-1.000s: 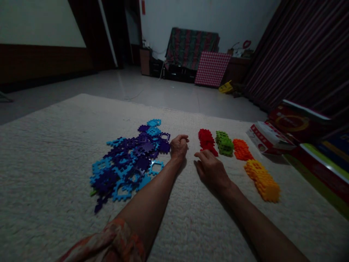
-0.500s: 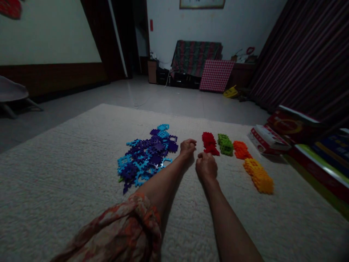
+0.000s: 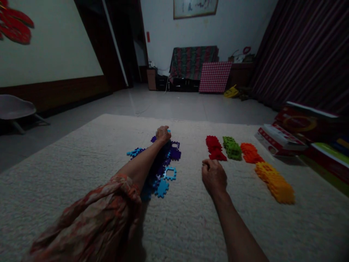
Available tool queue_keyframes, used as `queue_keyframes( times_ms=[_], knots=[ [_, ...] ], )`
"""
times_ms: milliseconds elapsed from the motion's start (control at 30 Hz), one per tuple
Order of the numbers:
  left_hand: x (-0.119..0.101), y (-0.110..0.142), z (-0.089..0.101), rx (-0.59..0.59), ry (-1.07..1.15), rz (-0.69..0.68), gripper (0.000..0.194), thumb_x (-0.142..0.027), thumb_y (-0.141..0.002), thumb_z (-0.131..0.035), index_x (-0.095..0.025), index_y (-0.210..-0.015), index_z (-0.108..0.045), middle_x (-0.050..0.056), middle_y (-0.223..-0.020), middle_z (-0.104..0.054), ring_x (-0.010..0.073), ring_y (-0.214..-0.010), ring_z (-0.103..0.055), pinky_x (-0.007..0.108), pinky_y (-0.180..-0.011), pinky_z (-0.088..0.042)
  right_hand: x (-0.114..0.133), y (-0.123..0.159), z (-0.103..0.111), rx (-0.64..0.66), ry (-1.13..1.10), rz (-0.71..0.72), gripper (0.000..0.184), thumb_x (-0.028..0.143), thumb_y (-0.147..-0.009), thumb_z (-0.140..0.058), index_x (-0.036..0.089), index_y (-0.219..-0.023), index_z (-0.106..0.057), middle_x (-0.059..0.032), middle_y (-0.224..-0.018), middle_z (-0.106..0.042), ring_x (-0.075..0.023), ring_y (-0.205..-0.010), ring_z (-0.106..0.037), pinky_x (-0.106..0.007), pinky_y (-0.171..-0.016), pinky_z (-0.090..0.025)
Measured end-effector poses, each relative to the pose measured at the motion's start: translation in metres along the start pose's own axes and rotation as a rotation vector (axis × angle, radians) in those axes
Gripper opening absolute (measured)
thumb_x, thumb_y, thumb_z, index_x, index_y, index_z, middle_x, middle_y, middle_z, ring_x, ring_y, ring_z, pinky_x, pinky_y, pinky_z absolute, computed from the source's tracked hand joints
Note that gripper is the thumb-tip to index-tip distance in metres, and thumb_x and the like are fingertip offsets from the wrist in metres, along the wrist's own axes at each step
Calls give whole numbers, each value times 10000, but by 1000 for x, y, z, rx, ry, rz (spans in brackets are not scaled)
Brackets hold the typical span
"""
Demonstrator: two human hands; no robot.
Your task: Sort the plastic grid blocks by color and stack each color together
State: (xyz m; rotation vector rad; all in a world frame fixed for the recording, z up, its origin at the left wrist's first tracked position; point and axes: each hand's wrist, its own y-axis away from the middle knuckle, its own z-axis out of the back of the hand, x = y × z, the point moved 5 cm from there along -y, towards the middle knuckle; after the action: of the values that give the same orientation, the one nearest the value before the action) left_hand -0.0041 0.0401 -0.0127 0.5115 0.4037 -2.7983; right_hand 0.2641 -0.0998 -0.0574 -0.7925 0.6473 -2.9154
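At the far end of a loose heap of purple and light blue toothed plastic building tiles point(image 3: 162, 188), my left hand point(image 3: 163, 134) curls its fingers down over a light blue tile point(image 3: 169, 131); only a bit of that tile shows. My left forearm covers much of the heap. My right hand point(image 3: 214, 176) rests on the mat, loosely closed, just in front of a row of red tiles point(image 3: 213, 145); whether anything is inside its fingers is hidden. Right of the red row stand rows of green tiles point(image 3: 232, 148), orange tiles point(image 3: 250, 153) and yellow tiles point(image 3: 275, 182).
A cream textured mat point(image 3: 81, 163) lies under everything. Cardboard boxes point(image 3: 280, 140) stand along its right edge. Beyond are a tiled floor point(image 3: 163, 103), a cloth-covered piece of furniture point(image 3: 193, 60) and, at left, a low chair point(image 3: 16, 107).
My left hand has moved from near the red row leftward to the far end of the heap. My right hand stays near the red row. The view has tilted up slightly.
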Motion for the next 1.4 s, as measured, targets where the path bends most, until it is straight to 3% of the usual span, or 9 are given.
queue_keyframes(
  times_ms=[133, 267, 467, 633, 733, 833, 967, 1200, 1400],
  knots=[
    [9, -24, -17, 97, -90, 73, 573, -422, -864, -572, -210, -1395, -542, 145, -1438, -557, 301, -1352, -499, 421, -1116, -391, -1, 1, 0, -8, 5, -1, 235, 127, -863, -508, 176, -911, -732, -83, -925, -668, -204, -851, -581, -307, -770, -396],
    [8, -37, -30, 159, -171, 67, 654, -578, -842, -552, -152, -1336, -601, 214, -1411, -555, 361, -1324, -512, 468, -1106, -389, -2, 1, -1, -22, -9, 11, 225, 112, -850, -520, 182, -902, -727, -72, -923, -670, -195, -855, -582, -300, -788, -403],
    [-4, -39, -27, 185, -224, -170, 517, -453, -866, -574, -190, -1301, -669, 167, -1356, -616, 308, -1288, -548, 358, -1058, -447, -3, 1, -2, -33, -7, 15, 225, 109, -845, -527, 184, -898, -732, -70, -912, -668, -195, -851, -578, -299, -772, -403],
    [-16, -37, -4, 146, -87, -286, 488, -445, -884, -604, -200, -1299, -681, 109, -1229, -715, 245, -1167, -638, 300, -1033, -468, -2, 0, -2, -15, -5, 14, 227, 120, -847, -530, 182, -911, -739, -77, -923, -669, -200, -865, -580, -302, -779, -402],
    [-19, -27, 8, 222, -71, -355, 478, -430, -877, -620, -209, -1297, -682, 84, -1202, -733, 224, -1147, -654, 280, -1028, -467, -1, 0, -2, -5, 9, 7, 232, 125, -847, -526, 184, -916, -741, -79, -938, -671, -202, -871, -582, -303, -780, -400],
    [-11, -11, 12, 315, -118, -361, 464, -403, -848, -643, -239, -1280, -693, 59, -1220, -730, 217, -1155, -653, 264, -1019, -472, 0, 0, -2, 5, 24, 6, 239, 132, -851, -520, 183, -923, -743, -81, -938, -674, -206, -872, -582, -305, -777, -398],
    [3, 5, 7, 344, -181, -314, 476, -381, -796, -675, -247, -1252, -710, 55, -1228, -729, 237, -1204, -632, 253, -1031, -460, -1, 0, -2, -8, 28, 12, 245, 142, -851, -514, 182, -919, -746, -85, -934, -678, -202, -853, -578, -303, -775, -395],
    [9, 5, 1, 436, -204, -266, 541, -308, -715, -726, -290, -1255, -697, 30, -1246, -713, 227, -1191, -630, 234, -999, -469, -3, -1, -5, -27, 22, 28, 244, 156, -848, -507, 189, -912, -740, -77, -924, -672, -200, -848, -574, -301, -760, -390],
    [13, 14, -1, 305, -136, -335, 578, -302, -760, -711, -276, -1332, -637, 78, -1319, -586, 246, -1226, -585, 277, -1053, -457, 0, -1, -3, -13, 28, 9, 247, 149, -847, -509, 186, -908, -745, -83, -921, -666, -202, -844, -573, -303, -751, -389]
  ],
)
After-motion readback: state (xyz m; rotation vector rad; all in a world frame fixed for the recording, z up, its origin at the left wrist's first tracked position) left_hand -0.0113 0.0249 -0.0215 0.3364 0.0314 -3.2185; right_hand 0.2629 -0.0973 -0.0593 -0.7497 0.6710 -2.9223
